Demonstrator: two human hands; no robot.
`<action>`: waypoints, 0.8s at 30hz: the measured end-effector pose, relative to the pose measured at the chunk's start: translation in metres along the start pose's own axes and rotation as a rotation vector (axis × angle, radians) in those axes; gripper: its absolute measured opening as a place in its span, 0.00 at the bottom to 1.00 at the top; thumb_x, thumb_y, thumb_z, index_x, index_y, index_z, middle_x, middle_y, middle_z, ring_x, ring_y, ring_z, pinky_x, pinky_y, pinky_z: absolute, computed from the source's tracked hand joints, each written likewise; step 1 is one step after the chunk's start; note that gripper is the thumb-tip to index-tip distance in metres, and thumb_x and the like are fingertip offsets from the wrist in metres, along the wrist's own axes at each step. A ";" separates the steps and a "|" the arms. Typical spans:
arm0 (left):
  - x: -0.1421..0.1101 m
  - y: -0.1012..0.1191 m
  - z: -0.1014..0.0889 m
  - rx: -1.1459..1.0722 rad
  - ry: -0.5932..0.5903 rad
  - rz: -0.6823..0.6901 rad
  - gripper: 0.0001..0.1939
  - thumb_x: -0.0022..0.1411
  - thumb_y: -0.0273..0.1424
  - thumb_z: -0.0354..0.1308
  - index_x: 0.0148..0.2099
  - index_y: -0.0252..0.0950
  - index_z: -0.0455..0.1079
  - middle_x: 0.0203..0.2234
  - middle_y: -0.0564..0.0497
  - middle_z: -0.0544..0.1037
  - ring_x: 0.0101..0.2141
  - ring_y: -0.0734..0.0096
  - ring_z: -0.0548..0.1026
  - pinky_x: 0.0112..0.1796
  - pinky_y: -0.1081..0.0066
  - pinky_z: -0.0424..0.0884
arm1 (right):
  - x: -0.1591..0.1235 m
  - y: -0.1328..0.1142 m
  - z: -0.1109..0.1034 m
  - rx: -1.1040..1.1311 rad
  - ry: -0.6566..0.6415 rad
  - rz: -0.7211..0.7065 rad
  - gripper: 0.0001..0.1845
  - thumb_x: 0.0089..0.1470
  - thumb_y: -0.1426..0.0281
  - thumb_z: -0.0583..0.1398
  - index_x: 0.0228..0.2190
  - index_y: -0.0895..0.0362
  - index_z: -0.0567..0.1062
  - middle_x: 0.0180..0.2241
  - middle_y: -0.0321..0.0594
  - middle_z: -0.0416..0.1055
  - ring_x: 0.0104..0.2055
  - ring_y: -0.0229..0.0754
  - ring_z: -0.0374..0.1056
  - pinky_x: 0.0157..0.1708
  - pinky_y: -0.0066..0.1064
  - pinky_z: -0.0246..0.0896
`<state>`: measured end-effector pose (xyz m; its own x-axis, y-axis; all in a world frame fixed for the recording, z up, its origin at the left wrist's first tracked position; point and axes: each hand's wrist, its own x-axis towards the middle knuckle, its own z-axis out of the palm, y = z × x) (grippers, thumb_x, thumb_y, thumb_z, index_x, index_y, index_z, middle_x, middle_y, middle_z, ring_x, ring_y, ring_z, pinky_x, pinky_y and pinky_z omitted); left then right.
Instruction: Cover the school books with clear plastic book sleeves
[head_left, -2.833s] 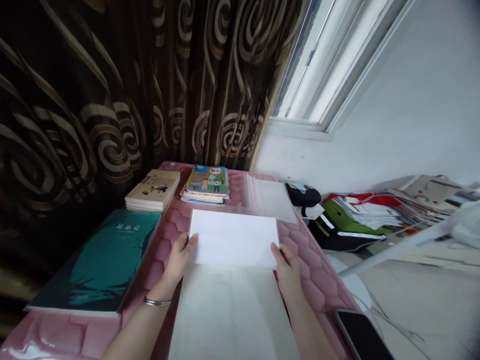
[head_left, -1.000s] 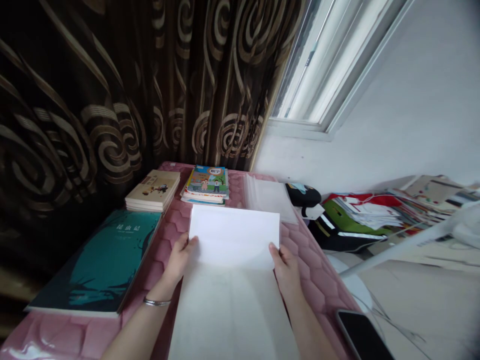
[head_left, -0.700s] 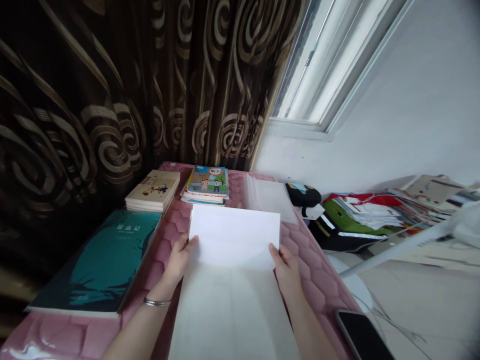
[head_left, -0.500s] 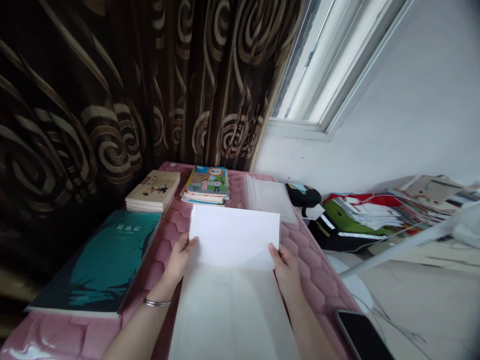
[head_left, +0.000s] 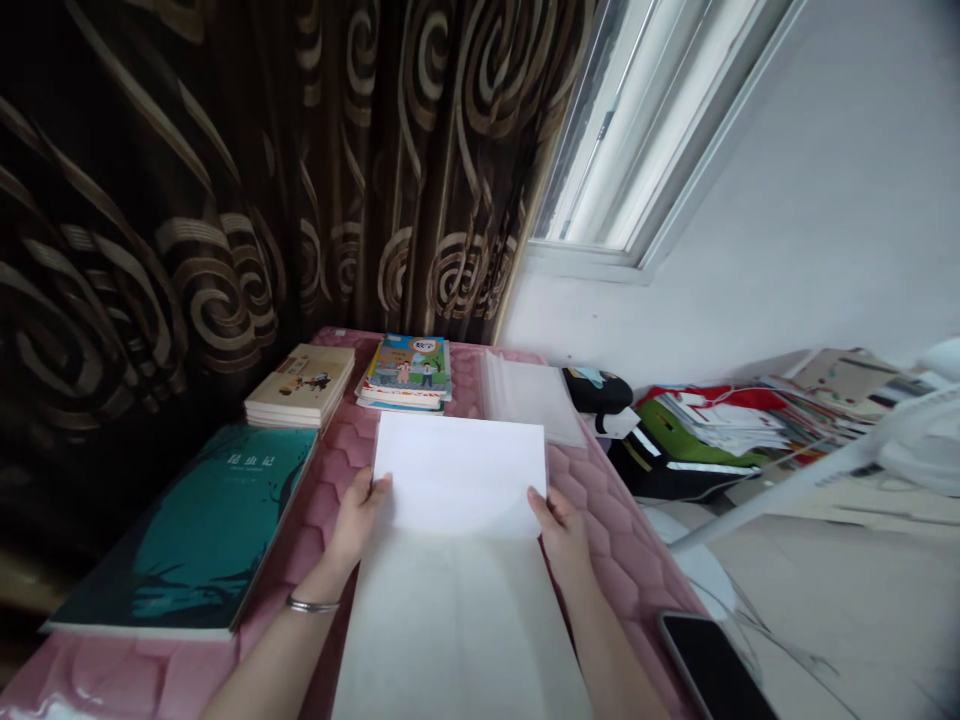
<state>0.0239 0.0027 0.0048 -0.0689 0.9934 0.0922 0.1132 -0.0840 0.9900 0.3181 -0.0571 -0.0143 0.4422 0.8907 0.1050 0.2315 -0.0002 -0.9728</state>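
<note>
A white sheet, with a thin see-through edge along its sides, is gripped between my two hands. Its left edge is pinched between the thumb and fingers of my left hand, which has a silver bangle at the wrist. On the opposite edge, my right hand has its thumb on top and its fingers partly hidden beneath. Below the bright sheet, a duller, off-white panel runs toward me and out of view. Whether the two are joined I cannot tell.
Left of my hands lies a large teal book, with a stack of beige books behind it. Farther back are colourful textbooks and clear plastic sheets. A phone and a white fan are at right.
My view has shifted slightly, so most things sit a little farther left. Both hands keep their hold on the white sheet, with the right one appearing slightly closer to the left.
</note>
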 end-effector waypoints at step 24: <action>0.012 0.000 0.002 0.633 0.050 0.000 0.05 0.63 0.33 0.54 0.36 0.38 0.67 0.30 0.45 0.79 0.34 0.61 0.79 0.30 0.72 0.63 | 0.033 -0.019 0.018 -0.875 -0.105 0.044 0.21 0.62 0.56 0.50 0.28 0.56 0.74 0.29 0.45 0.77 0.35 0.47 0.74 0.33 0.32 0.60</action>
<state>0.0251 0.0145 0.0054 -0.1138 0.9872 0.1119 0.6760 -0.0056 0.7369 0.3130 -0.0191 0.0041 0.3947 0.9188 0.0097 0.8158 -0.3456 -0.4638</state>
